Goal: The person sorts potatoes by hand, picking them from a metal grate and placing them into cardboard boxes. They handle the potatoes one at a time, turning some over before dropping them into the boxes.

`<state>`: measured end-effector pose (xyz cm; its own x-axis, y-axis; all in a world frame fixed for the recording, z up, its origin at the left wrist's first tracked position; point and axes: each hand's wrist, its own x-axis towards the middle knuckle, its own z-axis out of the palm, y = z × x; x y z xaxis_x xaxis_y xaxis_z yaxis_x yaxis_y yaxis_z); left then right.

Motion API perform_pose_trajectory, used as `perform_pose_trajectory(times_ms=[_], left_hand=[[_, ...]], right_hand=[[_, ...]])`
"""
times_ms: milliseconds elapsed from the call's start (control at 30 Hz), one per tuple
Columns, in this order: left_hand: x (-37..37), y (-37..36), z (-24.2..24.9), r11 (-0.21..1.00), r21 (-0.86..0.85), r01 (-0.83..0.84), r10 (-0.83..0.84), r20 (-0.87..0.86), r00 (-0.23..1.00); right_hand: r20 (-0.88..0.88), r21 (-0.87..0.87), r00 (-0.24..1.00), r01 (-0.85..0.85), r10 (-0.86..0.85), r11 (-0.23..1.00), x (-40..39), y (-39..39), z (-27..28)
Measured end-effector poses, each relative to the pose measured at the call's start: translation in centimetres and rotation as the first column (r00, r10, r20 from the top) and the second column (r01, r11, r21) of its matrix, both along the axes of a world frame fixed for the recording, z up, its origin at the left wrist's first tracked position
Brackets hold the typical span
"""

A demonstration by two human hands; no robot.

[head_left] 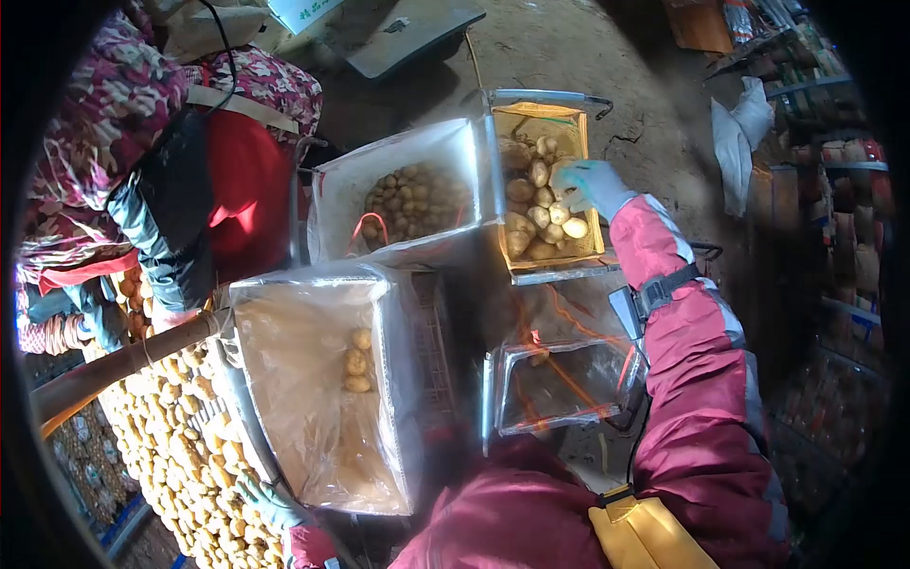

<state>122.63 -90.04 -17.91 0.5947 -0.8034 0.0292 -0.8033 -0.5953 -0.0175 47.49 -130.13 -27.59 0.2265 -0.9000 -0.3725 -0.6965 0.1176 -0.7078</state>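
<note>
My right hand [590, 186], in a pale glove, is over a yellow mesh bag [595, 232] holding several potatoes [542, 197]. Its fingers look apart, close to the potatoes, and nothing is plainly gripped. The bag hangs open in a metal frame [550, 96]. At lower left, my gloved left hand [270, 503] lies at the edge of a large heap of potatoes [175, 427]; its fingers are spread and touch the heap. Between my arms stands a plastic-lined crate [393, 417] with a few potatoes [357, 360] along its right side.
Another lined crate [332, 180] of smaller potatoes stands beyond. Nearer me, a frame holds a clear bag [559, 389] with red-orange strings. A wooden pole [128, 365] crosses at left. A co-worker in a patterned jacket [104, 123] is at far left. Stacked goods [848, 209] line the right.
</note>
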Motion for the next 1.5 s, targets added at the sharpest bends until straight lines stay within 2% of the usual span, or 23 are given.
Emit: perform_pose_trajectory(times_ms=[33,67,167,200,233,333,433,533,667,767,833,900,967,1033,1100,1167,1200,1233,1300,1367,1400,1433,1500], left_hand=[[0.1,0.0,0.1,1.0,-0.001,0.002,-0.002,0.001,1.0],[0.1,0.0,0.0,1.0,-0.003,0.004,-0.004,0.004,1.0],[0.3,-0.2,-0.2,1.0,-0.004,0.007,-0.007,0.004,1.0],[0.3,-0.2,-0.1,1.0,-0.003,0.01,-0.01,0.007,1.0],[0.4,-0.3,-0.1,1.0,-0.006,0.01,-0.01,0.007,1.0],[0.5,-0.5,-0.1,1.0,-0.002,0.012,-0.012,0.008,1.0],[0.7,-0.3,-0.1,1.0,-0.006,0.013,-0.013,0.006,1.0],[1.0,0.3,-0.1,1.0,-0.002,0.016,-0.016,0.007,1.0],[1.4,0.8,-0.4,0.999,-0.022,0.035,-0.035,-0.003,0.999],[2.0,1.4,-0.9,0.996,-0.069,0.057,-0.058,-0.012,0.998],[2.2,2.2,-1.3,0.993,-0.102,0.06,-0.061,-0.009,0.998],[1.1,1.2,-0.3,0.999,0.036,-0.024,0.023,0.028,0.999],[0.9,0.9,0.0,0.999,0.026,0.027,-0.028,0.033,0.999],[-1.4,-0.6,1.9,0.992,0.109,-0.067,0.067,0.008,0.998],[-1.4,-0.1,1.5,0.997,0.066,-0.031,0.031,0.003,1.0],[2.5,2.2,-0.8,0.874,0.405,0.269,-0.358,0.161,0.92],[0.5,1.1,-0.7,0.973,0.198,0.119,-0.14,0.098,0.985],[-1.6,-0.2,-0.4,0.998,-0.046,-0.043,0.043,-0.008,0.999],[0.6,0.6,-2.1,0.995,0.01,0.097,-0.097,-0.008,0.995],[-2.6,-0.7,2.1,0.998,-0.037,-0.051,0.045,-0.16,0.986],[-3.0,-1.1,3.1,0.999,-0.022,-0.05,0.045,-0.182,0.982],[-2.8,-1.1,2.8,0.999,-0.012,-0.045,0.043,-0.143,0.989],[-2.6,-0.9,3.0,0.998,-0.065,-0.016,0.005,-0.159,0.987]], right_hand=[[0.153,0.279,0.952,0.216,-0.266,0.935,0.8,0.3,-0.3],[0.196,0.519,0.792,0.417,-0.578,0.747,1.6,0.7,-0.6],[0.305,0.632,0.765,0.282,-0.566,0.722,5.0,2.4,-0.9],[0.13,0.032,0.987,-0.103,0.098,0.994,5.5,2.9,-3.1],[-0.403,-0.365,0.749,-0.659,0.526,0.658,5.8,3.5,-5.5],[-0.338,-0.195,0.831,-0.521,0.441,0.831,5.7,6.1,-5.9],[-0.552,0.311,0.619,-0.47,0.559,0.826,3.7,6.5,-3.4],[-0.414,0.047,0.89,-0.19,0.192,0.981,3.4,6.5,1.1],[-0.168,0.134,0.971,0.192,-0.169,0.972,2.9,6.1,3.6],[0.117,0.165,0.882,0.436,-0.457,0.885,2.5,6.5,4.1],[0.139,0.154,0.813,0.547,-0.566,0.823,2.6,6.8,5.6],[0.181,0.133,0.7,0.678,-0.691,0.723,3.9,7.7,8.7],[0.209,0.148,0.678,0.691,-0.705,0.708,4.7,9.0,11.0],[0.197,0.245,0.678,0.665,-0.708,0.705,5.7,10.7,13.3],[0.291,0.346,0.713,0.543,-0.638,0.765,8.1,13.0,15.2],[0.288,0.496,0.762,0.399,-0.58,0.771,11.9,15.2,18.3],[0.351,0.491,0.781,0.315,-0.516,0.812,14.0,16.5,19.2],[0.418,0.482,0.792,0.223,-0.446,0.848,16.2,17.9,20.1],[0.518,0.448,0.813,0.007,-0.266,0.894,20.9,20.3,21.8],[0.527,0.514,0.835,-0.163,-0.161,0.842,25.4,22.5,21.4],[0.593,0.503,0.799,-0.27,-0.1,0.821,28.3,23.8,22.5],[0.575,0.545,0.811,-0.276,-0.113,0.792,31.4,25.2,23.5],[0.647,0.521,0.762,-0.424,-0.019,0.741,36.7,28.1,22.7]])
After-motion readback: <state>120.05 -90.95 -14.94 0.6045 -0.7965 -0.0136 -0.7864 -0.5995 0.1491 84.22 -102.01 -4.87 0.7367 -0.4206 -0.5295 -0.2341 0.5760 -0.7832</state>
